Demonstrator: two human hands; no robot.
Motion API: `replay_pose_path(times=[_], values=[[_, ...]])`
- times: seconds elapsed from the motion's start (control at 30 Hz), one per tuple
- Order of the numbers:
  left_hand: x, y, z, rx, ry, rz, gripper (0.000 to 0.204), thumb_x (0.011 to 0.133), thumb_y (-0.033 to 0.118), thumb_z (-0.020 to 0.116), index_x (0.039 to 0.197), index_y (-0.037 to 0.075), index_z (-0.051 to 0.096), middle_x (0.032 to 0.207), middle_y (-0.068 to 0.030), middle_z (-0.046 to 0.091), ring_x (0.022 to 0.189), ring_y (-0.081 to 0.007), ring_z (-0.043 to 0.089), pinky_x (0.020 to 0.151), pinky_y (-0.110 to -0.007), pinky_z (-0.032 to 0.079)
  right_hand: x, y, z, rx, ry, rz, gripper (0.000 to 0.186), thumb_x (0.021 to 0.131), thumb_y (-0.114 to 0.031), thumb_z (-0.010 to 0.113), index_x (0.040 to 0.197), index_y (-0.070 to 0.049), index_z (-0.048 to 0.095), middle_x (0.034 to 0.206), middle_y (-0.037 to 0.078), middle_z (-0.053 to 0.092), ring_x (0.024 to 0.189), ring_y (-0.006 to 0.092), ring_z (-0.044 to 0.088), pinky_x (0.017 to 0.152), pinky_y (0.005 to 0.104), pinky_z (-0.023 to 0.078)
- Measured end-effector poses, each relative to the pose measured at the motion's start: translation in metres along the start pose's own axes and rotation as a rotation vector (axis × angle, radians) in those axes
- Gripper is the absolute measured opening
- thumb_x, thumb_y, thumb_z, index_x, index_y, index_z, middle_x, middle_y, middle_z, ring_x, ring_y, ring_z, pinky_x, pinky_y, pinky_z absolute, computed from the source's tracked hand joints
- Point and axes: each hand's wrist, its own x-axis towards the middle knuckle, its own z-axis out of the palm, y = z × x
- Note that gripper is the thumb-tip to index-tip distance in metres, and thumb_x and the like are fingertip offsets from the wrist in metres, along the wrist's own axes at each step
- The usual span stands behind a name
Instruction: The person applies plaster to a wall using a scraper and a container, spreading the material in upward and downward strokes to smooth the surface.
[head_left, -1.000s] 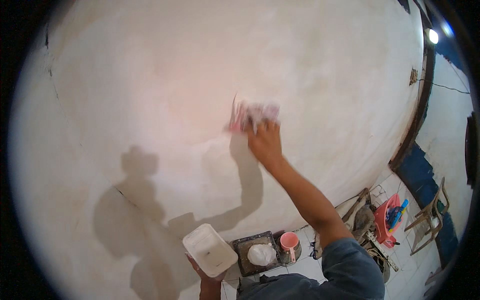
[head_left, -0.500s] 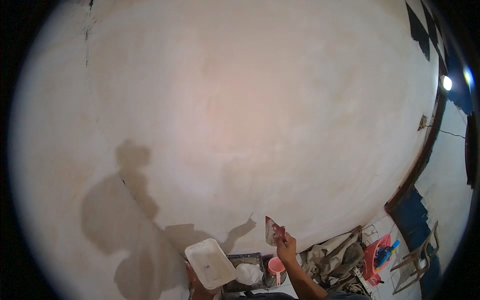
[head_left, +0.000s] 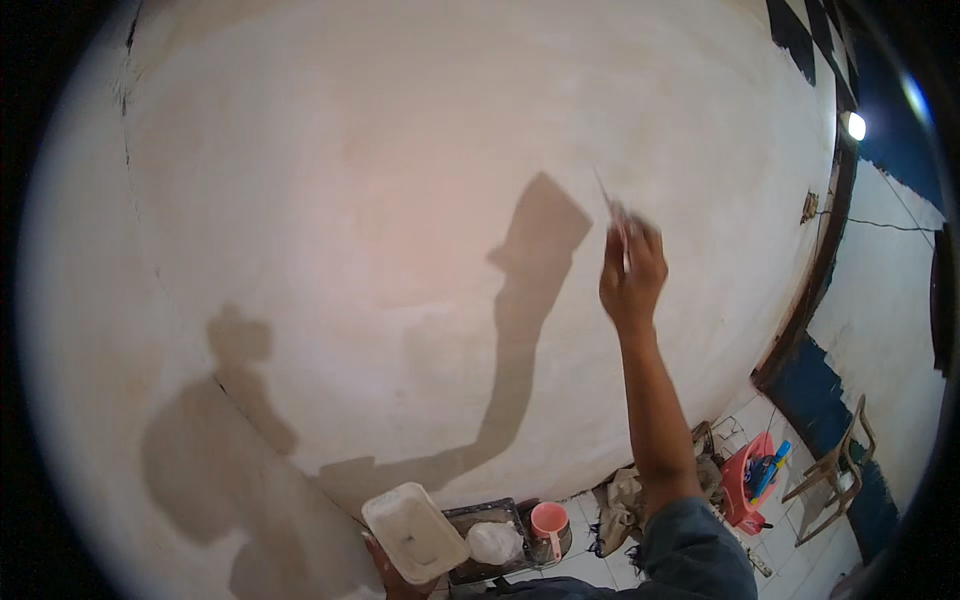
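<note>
My right hand (head_left: 633,275) is raised in front of the pale, patchy wall (head_left: 420,230), its fingers closed around the handle of a putty knife (head_left: 603,190). The thin blade points up and shows nearly edge-on. A gap remains between hand and shadow, and contact of blade and wall cannot be made out. Low down, my left hand (head_left: 388,572) grips an off-white rectangular plastic tray (head_left: 415,532) from its left side and beneath, with most fingers hidden. The tray is tilted, and whitish residue shows inside.
Below stand a black tray (head_left: 470,517) with a white bag-like lump (head_left: 496,544) and a pink dipper (head_left: 549,518). Crumpled cloth (head_left: 622,505), a pink tub (head_left: 742,485) of tools and a chair (head_left: 838,475) are on the right. A lamp (head_left: 855,126) shines at upper right.
My right hand has risen with the putty knife from low near the floor items to mid-wall, and its arm is extended. The blade has turned edge-on. The tray stays low at left.
</note>
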Motion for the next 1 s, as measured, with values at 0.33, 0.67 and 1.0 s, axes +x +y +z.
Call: replay_pose_path(times=[0.33,0.67,1.0], values=[[-0.006,0.010,0.004,-0.052,0.061,-0.029,0.079,0.085,0.079,0.030,0.142,0.024,0.040,0.137,-0.0070,0.049,0.120,-0.0353,0.052,0.096,-0.062,0.044,-0.157,-0.029,0.043,-0.152,-0.528,-0.592,0.037,0.083,-0.022,0.060,0.119,-0.013,0.059,0.121,0.012,0.054,0.108,0.0291,0.054,0.085,0.0488,0.045],[-0.012,0.023,0.004,-0.108,0.115,-0.016,0.082,0.084,0.080,0.030,0.143,0.025,0.039,0.138,-0.0075,0.048,0.121,-0.0363,0.051,0.096,-0.063,0.042,0.112,-0.032,0.064,-0.131,0.140,-0.364,0.019,0.082,0.001,0.060,0.101,-0.002,0.059,0.093,0.012,0.060,0.082,0.0326,0.053,0.072,0.0425,0.045],[-0.010,0.023,0.007,-0.176,0.128,-0.050,0.085,0.082,0.082,0.030,0.144,0.025,0.038,0.138,-0.0079,0.048,0.121,-0.0373,0.050,0.097,-0.065,0.041,0.048,0.020,0.071,-0.347,-0.396,-0.703,0.042,0.075,-0.012,0.062,0.117,-0.016,0.061,0.109,0.007,0.058,0.103,0.0309,0.054,0.081,0.0462,0.045]])
